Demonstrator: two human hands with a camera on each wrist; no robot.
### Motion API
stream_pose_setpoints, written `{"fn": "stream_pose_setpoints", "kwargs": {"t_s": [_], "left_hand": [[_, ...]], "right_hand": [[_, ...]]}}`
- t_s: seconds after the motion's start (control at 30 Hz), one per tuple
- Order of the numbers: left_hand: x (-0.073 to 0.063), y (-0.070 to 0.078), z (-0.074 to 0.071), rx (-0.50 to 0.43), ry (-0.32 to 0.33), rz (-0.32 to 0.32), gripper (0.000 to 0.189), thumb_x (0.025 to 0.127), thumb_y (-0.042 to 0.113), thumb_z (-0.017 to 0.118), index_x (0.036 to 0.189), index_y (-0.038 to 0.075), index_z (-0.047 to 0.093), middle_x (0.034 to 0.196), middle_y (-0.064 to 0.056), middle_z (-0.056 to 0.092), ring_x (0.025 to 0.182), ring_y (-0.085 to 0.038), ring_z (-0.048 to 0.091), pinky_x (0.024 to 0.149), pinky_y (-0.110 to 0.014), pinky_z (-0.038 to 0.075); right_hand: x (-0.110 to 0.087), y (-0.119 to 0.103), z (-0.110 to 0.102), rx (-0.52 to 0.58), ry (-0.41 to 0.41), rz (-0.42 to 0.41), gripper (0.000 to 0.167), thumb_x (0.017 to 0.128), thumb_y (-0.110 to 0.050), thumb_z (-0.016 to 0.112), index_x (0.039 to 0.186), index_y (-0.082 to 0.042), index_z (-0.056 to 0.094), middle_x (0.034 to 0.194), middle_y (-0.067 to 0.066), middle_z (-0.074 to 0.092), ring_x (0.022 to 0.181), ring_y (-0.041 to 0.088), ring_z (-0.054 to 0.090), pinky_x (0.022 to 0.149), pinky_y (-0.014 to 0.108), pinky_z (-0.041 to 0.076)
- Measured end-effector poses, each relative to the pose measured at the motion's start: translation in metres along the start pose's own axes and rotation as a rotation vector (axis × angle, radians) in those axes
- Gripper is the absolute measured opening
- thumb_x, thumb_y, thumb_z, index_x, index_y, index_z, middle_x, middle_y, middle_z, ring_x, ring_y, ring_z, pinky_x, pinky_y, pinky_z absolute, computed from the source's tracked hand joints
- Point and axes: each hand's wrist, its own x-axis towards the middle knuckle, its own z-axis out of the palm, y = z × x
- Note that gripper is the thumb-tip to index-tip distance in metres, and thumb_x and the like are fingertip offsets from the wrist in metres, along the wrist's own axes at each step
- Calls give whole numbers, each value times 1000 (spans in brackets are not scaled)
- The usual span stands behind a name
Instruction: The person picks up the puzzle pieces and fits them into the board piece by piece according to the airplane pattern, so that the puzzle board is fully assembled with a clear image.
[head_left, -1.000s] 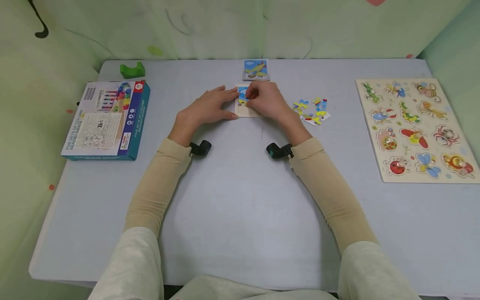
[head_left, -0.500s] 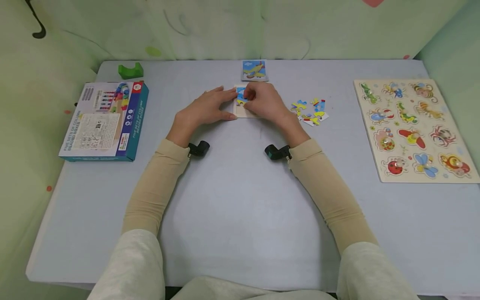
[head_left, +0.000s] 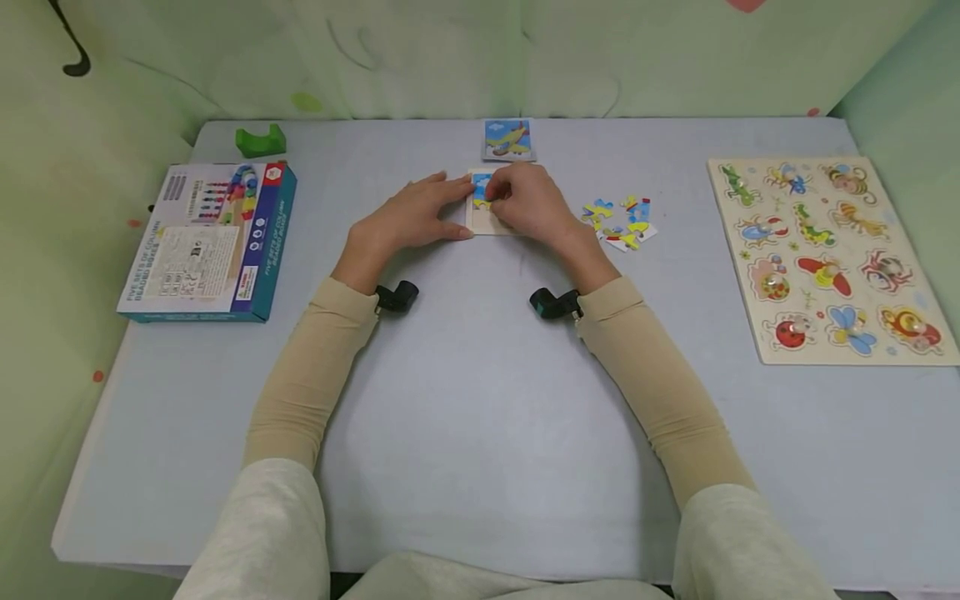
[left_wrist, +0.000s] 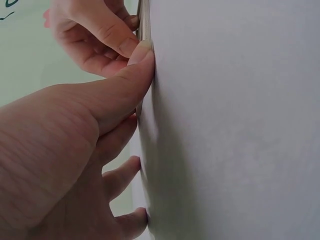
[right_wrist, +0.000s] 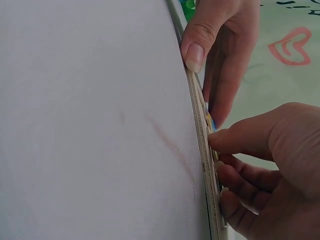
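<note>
A small wooden puzzle tray lies flat near the back of the table, with blue-and-yellow joined pieces on its left side. My left hand lies beside it with extended fingers; thumb and index fingertip touch its left edge. Over the tray's right part, my right hand has curled fingers and pinches a puzzle piece low against the surface; the hand hides most of that piece. In the right wrist view, the right thumb and fingertips meet the tray's edge. Several loose puzzle pieces lie to the right.
Behind the tray lies an airplane picture puzzle. A boxed bead set and a green arched block are at the left. A large insect peg board lies at the right. Green curtains border the table.
Both hands stay at the tray. The right fingers shift very slightly over it, while the head view drifts a little. The loose pieces stay where they were.
</note>
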Motion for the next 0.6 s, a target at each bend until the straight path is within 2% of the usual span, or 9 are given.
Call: {"fn": "stream_pose_setpoints", "kwargs": {"t_s": [0.37, 0.6], "left_hand": [[0, -1, 0, 6, 0, 9, 77, 95, 46, 63, 158, 22, 26, 167, 9, 18, 157, -27, 6, 124, -59, 9], [1, 0, 2, 3, -3, -9, 75, 95, 46, 63, 158, 25, 27, 167, 9, 18, 157, -26, 5, 124, -59, 8]], "right_hand": [[0, -1, -3, -10, -11, 20, 25, 93, -7, 59, 113, -1, 71, 106, 14, 68, 94, 25, 56, 86, 37, 47], [-2, 2, -4, -24, 34, 65, 26, 92, -12, 63, 114, -1, 71, 105, 14, 68, 94, 25, 56, 86, 38, 47]]}}
